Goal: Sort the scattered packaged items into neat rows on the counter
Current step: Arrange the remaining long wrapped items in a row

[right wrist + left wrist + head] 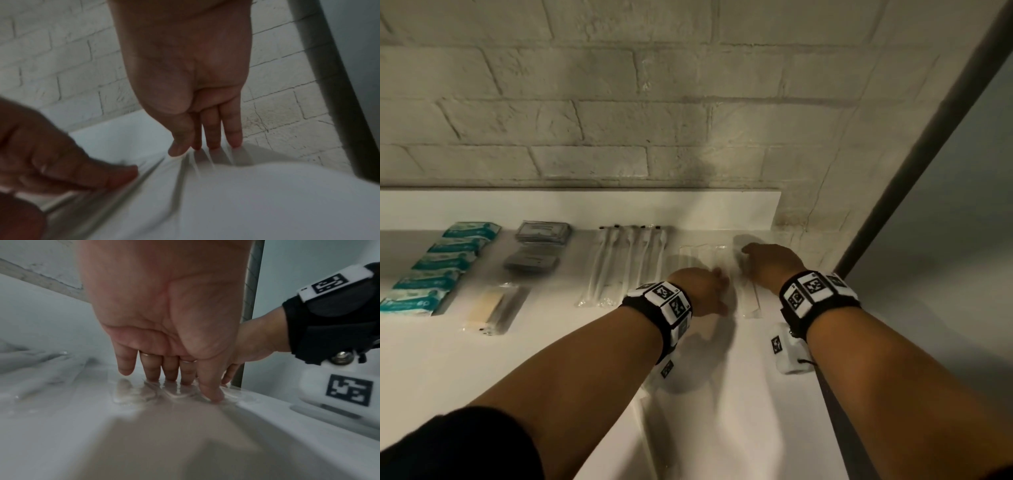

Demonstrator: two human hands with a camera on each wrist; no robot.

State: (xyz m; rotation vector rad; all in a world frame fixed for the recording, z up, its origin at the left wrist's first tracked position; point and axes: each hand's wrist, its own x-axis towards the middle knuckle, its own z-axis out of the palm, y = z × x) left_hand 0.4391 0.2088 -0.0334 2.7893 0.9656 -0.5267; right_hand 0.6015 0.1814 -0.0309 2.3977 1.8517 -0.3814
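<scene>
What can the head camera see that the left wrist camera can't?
Only the head view shows the sorted rows: teal packets, grey sachets, wrapped toothbrushes and a tan packaged item by the brick wall. Only the left wrist view shows the left hand's palm, two rings, and straight fingers pressing clear wrapping. Both show the white counter, the right hand and its marker wristband.

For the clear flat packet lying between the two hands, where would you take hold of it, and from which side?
The clear packet lies flat on the counter, long axis running away from the person, its near end free. Probably best to pinch that near end, coming from the counter's front edge. It is thin, with no raised side to grip, and the left hand and right hand already crowd its far part.
</scene>
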